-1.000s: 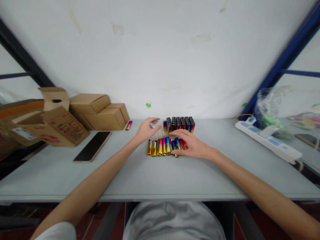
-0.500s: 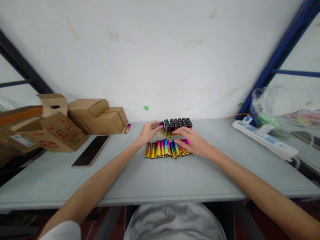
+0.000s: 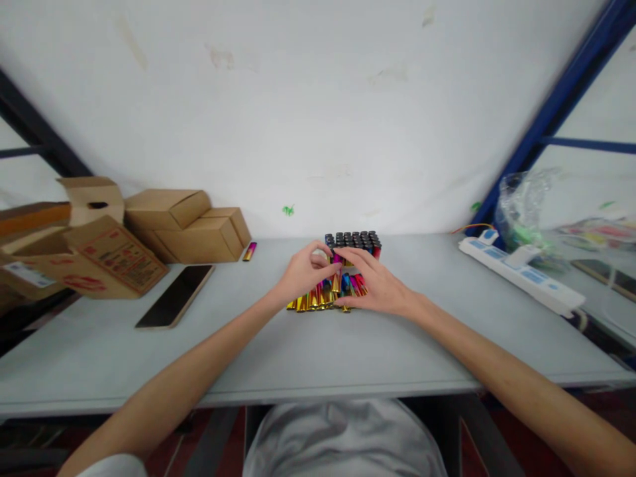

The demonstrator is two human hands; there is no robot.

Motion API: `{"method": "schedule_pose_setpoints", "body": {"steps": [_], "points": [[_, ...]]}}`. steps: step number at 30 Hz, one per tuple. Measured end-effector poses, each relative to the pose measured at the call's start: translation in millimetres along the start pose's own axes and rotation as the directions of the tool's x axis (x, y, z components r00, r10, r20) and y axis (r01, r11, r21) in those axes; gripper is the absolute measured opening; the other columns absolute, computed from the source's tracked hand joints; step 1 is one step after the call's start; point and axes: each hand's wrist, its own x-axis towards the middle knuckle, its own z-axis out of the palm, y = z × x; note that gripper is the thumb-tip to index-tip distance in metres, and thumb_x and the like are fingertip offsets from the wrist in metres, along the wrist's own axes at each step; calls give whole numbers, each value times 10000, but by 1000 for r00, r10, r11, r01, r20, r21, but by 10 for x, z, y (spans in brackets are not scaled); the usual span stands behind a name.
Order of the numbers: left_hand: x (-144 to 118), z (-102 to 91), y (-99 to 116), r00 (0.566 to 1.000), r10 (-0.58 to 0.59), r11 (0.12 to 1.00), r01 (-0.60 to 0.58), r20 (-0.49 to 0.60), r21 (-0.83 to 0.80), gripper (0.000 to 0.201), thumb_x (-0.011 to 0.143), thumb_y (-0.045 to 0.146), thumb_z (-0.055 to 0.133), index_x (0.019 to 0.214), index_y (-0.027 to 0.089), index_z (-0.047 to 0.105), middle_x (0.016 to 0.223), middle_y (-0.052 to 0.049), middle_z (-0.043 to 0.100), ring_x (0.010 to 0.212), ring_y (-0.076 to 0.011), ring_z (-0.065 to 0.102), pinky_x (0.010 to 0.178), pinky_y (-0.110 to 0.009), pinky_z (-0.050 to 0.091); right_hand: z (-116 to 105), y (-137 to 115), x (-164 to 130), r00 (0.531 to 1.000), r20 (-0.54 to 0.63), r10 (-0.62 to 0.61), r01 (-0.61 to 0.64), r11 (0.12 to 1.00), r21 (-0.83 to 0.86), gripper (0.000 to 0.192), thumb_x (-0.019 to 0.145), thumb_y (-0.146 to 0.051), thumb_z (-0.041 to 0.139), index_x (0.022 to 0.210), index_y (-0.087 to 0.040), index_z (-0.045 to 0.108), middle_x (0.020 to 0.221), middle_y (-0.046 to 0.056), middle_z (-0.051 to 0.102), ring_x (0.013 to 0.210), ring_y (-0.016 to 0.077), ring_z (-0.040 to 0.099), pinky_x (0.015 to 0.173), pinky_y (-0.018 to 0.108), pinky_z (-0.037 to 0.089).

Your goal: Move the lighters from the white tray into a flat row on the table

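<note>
A shiny pink-and-gold tube (image 3: 336,281) stands on end between my two hands. My left hand (image 3: 304,273) is closed, thumb and forefinger pinched at the tube's upper part. From the other side, my right hand (image 3: 380,281) curves around it, fingertips near its top and thumb by its lower end. Below and behind the fingers lies a row of similar tubes (image 3: 312,299) with gold lower ends, partly covered by my hands. Beyond them, upright tubes with black tops (image 3: 355,240) stand packed in rows. Whatever holds them up is mostly hidden.
A single tube (image 3: 250,251) lies apart at the back left, beside closed cardboard boxes (image 3: 199,232). An open carton (image 3: 119,258) and a phone (image 3: 176,297) are at left. On the right are a white power strip (image 3: 521,275) and a clear plastic bag (image 3: 527,205).
My left hand has shifted right and my right hand has turned inward; both now meet at one tube held upright above the lying row. The view has shifted slightly.
</note>
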Motion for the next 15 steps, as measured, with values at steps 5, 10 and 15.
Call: {"method": "schedule_pose_setpoints", "body": {"steps": [5, 10, 15], "points": [[-31, 72, -28, 998, 59, 983, -55, -16, 173, 269, 858, 417, 724, 872, 213, 550, 718, -9, 732, 693, -193, 719, 667, -299, 557, 65, 38, -28, 997, 47, 59, -61, 997, 37, 932, 884, -464, 753, 1622, -322, 203, 1570, 111, 450, 1423, 318, 452, 1189, 571, 412], [-6, -4, -6, 987, 160, 940, -147, -16, 306, 213, 916, 372, 628, 816, 185, 643, 726, -20, 711, 644, -152, 652, 615, -262, 509, -26, 56, -42, 988, 149, 33, -40, 998, 40, 1001, 862, -486, 764, 1641, -294, 164, 1587, 127, 426, 1381, 326, 475, 1168, 562, 426], [18, -98, -23, 982, 188, 895, -159, -29, 417, 154, 891, 297, 632, 803, 180, 679, 722, -2, 717, 637, -133, 631, 621, -246, 482, -54, 59, -65, 970, 241, 34, -47, 998, 52, 1004, 895, -509, 720, 1660, -261, 119, 1520, 160, 481, 1319, 329, 515, 1125, 557, 451]]}}
